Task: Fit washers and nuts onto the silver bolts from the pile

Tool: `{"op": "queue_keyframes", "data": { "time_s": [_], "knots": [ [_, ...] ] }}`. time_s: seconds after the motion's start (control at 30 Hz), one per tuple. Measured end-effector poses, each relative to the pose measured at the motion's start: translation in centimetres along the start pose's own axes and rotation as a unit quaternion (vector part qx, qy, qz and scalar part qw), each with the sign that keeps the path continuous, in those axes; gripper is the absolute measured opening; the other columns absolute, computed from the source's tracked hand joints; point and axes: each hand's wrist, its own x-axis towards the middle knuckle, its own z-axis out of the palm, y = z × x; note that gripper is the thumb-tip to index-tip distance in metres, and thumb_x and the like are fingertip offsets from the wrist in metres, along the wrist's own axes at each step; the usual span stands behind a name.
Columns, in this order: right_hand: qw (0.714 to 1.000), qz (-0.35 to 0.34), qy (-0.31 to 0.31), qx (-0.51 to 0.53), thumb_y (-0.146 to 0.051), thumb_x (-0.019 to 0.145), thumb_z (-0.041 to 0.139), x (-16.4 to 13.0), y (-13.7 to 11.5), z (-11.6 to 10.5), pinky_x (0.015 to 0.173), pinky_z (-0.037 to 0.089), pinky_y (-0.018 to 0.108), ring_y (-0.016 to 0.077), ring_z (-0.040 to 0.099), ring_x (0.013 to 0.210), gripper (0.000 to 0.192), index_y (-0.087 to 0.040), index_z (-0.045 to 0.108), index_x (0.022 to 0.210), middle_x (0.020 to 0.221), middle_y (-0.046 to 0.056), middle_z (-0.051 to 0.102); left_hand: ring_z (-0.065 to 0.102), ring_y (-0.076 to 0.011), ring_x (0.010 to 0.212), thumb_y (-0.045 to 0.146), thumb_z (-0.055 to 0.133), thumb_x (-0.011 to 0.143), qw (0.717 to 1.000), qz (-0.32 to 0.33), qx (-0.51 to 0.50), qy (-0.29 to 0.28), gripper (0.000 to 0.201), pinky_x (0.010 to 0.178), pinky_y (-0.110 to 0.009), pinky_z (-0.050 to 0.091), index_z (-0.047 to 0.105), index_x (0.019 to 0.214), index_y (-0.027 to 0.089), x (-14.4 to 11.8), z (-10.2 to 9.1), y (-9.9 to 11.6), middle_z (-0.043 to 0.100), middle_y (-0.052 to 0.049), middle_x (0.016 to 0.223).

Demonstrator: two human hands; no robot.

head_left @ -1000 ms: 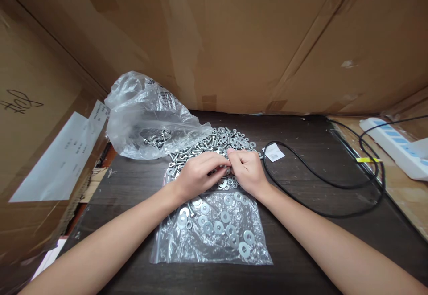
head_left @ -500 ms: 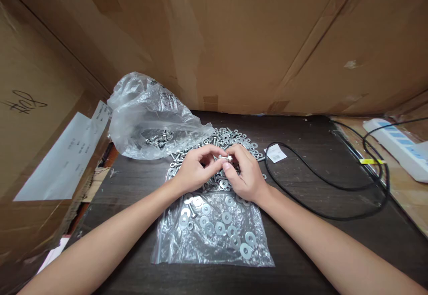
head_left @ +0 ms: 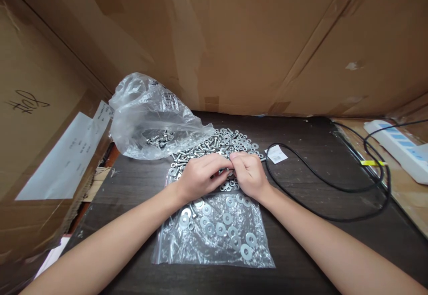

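Observation:
My left hand (head_left: 201,174) and my right hand (head_left: 249,174) meet over the pile of bolts, nuts and washers (head_left: 207,145). Both are closed, fingertips pinched together on a small metal bolt that the fingers now almost wholly hide. How far any nut or washer sits on its shank cannot be made out. Below the hands lies a flat clear zip bag (head_left: 214,250), with several loose flat washers (head_left: 227,218) and a bolt (head_left: 193,211) on it. Behind the left hand, a crumpled clear plastic bag (head_left: 143,112) lies open toward the pile, with more bolts (head_left: 162,139) inside.
Cardboard walls (head_left: 254,54) close off the back and left of the dark table (head_left: 301,250). A black cable (head_left: 321,217) loops on the right, beside a small white paper (head_left: 276,154). A white power strip (head_left: 397,145) lies at the far right.
Both hands have turned inward and closed more tightly together, covering the bolt that showed between the fingertips before. The pile and the bags look the same.

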Motion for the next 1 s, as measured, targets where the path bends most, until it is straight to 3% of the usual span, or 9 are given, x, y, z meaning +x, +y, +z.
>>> {"op": "queue_keyframes", "data": {
  "time_s": [0.33, 0.53, 0.63, 0.8, 1.0],
  "knots": [
    [1.000, 0.014, 0.006, 0.003, -0.029, 0.099, 0.037, 0.00, -0.17, -0.11, 0.054, 0.031, 0.029, 0.0118, 0.042, 0.048, 0.049, -0.020, 0.037, 0.050, 0.048, -0.002, 0.040, 0.057, -0.0107, 0.065, 0.014, 0.057, 0.092, 0.999, -0.023, -0.022, -0.010, 0.010, 0.059, -0.024, 0.047, 0.062, 0.101, 0.016, -0.03, -0.05, -0.17, 0.064, -0.002, 0.080],
    [0.999, -0.029, 0.000, 0.015, -0.030, 0.095, 0.044, -0.28, -0.70, -0.44, 0.064, 0.040, 0.029, 0.0152, 0.050, 0.068, 0.015, -0.019, 0.053, 0.089, 0.079, 0.002, 0.054, 0.054, -0.0078, 0.060, 0.016, 0.060, 0.092, 0.992, -0.096, -0.075, 0.045, 0.009, 0.058, -0.021, 0.047, 0.063, 0.100, 0.016, 0.03, -0.05, -0.33, 0.065, -0.002, 0.085],
    [0.998, -0.057, -0.018, -0.004, -0.029, 0.093, 0.047, -0.46, -0.56, -0.39, 0.067, 0.042, 0.030, 0.0165, 0.052, 0.073, 0.012, -0.019, 0.051, 0.099, 0.086, 0.003, 0.055, 0.055, -0.0069, 0.059, 0.016, 0.061, 0.091, 0.986, -0.121, -0.102, 0.055, 0.010, 0.057, -0.019, 0.047, 0.063, 0.100, 0.016, 0.11, -0.06, -0.40, 0.067, -0.001, 0.085],
    [0.997, -0.074, -0.004, -0.028, -0.027, 0.095, 0.044, -0.44, -0.47, -0.15, 0.064, 0.039, 0.030, 0.0159, 0.050, 0.068, 0.012, -0.019, 0.050, 0.089, 0.077, 0.002, 0.053, 0.053, -0.0071, 0.057, 0.017, 0.061, 0.090, 0.986, -0.112, -0.115, 0.039, 0.007, 0.054, -0.019, 0.046, 0.062, 0.098, 0.016, 0.11, -0.12, -0.37, 0.065, -0.001, 0.081],
    [0.995, -0.093, 0.009, -0.035, -0.022, 0.099, 0.037, -0.13, -0.64, -0.06, 0.055, 0.033, 0.027, 0.0122, 0.042, 0.053, 0.036, -0.021, 0.040, 0.062, 0.056, -0.002, 0.042, 0.053, -0.0108, 0.059, 0.021, 0.058, 0.093, 0.998, -0.042, -0.044, 0.023, 0.010, 0.057, -0.024, 0.047, 0.061, 0.100, 0.015, -0.12, -0.11, -0.31, 0.060, 0.000, 0.072]
  ]
}}
